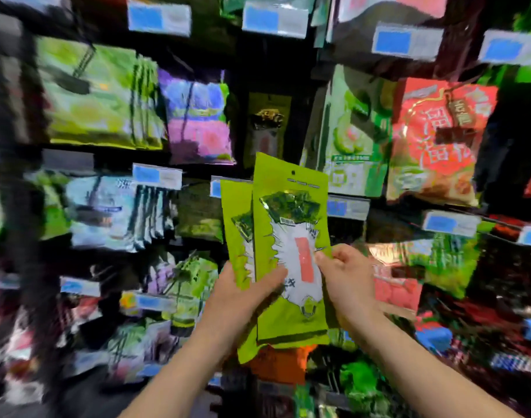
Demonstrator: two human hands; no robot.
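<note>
Centre frame, before a rack of hanging snack bags (439,137), you hold a front packet (291,182) and a rear packet (235,203), both green, near upright, long axes running bottom to top, hang-hole uppermost. Your left hand (243,300) curls its grip round both lower left edges, thumb across the front one; your right hand (348,279) pinches its right edge. Light, thin, glossy, probably slippery pouches: take them by the flat sealed margins.
</note>
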